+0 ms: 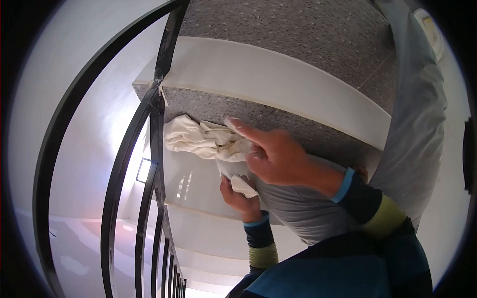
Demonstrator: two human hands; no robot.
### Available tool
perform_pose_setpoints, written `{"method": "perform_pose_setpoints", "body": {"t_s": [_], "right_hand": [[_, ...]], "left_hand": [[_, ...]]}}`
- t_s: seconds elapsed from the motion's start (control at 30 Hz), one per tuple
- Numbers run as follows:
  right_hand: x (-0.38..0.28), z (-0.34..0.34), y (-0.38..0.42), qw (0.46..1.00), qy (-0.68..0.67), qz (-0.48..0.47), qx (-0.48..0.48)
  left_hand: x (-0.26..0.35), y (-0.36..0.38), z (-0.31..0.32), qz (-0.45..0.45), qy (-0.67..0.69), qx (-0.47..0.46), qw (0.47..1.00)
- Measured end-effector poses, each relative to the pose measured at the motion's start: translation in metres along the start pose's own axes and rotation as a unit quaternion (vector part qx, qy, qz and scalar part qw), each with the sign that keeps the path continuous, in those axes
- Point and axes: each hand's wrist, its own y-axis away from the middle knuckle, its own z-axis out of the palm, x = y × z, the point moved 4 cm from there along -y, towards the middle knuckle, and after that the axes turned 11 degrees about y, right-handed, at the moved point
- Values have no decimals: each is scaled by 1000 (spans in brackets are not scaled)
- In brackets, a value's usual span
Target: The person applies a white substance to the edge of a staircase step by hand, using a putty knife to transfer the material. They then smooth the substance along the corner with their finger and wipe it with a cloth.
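Observation:
A crumpled cream cloth (pixel 198 137) lies on the speckled grey stair tread (pixel 258 111), beside the black railing. Over the cloth's right end is my right hand (pixel 278 151), its index finger stretched out with whitish residue on the tip; the other fingers are curled, and no object shows in them. Below the cloth, my left hand (pixel 239 198) is closed round a white piece (pixel 242 186) that looks like folded cloth or paper. A pale part of it reaches up toward the cream cloth.
Black metal railing (pixel 114 198) runs down the left side. White risers (pixel 278 74) and lower steps (pixel 198 238) surround the tread. My grey-trousered leg (pixel 417 114) is at the right, near a white wall (pixel 452 174). A round white container (pixel 430 32) sits at the upper right.

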Motion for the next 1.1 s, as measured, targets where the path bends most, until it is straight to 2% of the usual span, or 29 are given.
{"method": "perform_pose_setpoints", "body": {"t_s": [0.07, 0.1, 0.13, 0.2, 0.23, 0.27, 0.33, 0.4, 0.47, 0.5, 0.57, 0.7, 0.77, 0.8, 0.87, 0.97, 1.1], "right_hand": [[5, -12, 9, 997, 73, 2, -19], [3, -18, 12, 997, 75, 0, -22], [0, -23, 15, 997, 72, 5, -42], [-1, -24, 21, 995, 64, 7, -70], [-4, -23, 24, 991, 98, -35, -81], [-6, -21, 28, 984, 131, -78, -90], [-5, -26, 33, 978, 158, -103, -88], [-3, -37, 36, 970, 188, -131, -83], [-4, -46, 38, 941, 279, -156, -113], [-7, -46, 38, 940, 279, -158, -113], [-15, -50, 35, 990, 106, -72, -64], [-15, -46, 30, 988, 117, -63, -77], [-16, -45, 30, 981, 136, -125, -54], [-17, -45, 30, 981, 135, -125, -56], [-18, -42, 32, 980, 119, -106, -118], [-23, -42, 34, 980, 62, -103, -157], [-27, -38, 34, 977, 88, -107, -162]], "left_hand": [[17, 11, 37, -153, 55, -167, 973], [26, 19, 54, -231, 97, -179, 951], [34, 26, 70, -230, 101, -177, 952], [41, 35, 92, -281, 47, -232, 930], [42, 31, 96, -323, 104, -342, 876], [43, 26, 92, -319, 104, -336, 880], [47, 19, 93, -292, 30, -355, 887], [68, 23, 102, -196, 46, -417, 886], [78, 16, 111, -249, 36, -429, 868], [82, 19, 110, -283, 23, -409, 867], [83, 20, 112, -278, 0, -414, 867], [87, 23, 113, -246, -33, -437, 865], [89, 24, 115, -246, -29, -437, 865], [89, 24, 115, -246, -27, -437, 865], [85, 19, 113, -251, -23, -438, 863], [80, 15, 112, -254, -13, -440, 861], [78, 16, 114, -257, -13, -438, 862]]}}
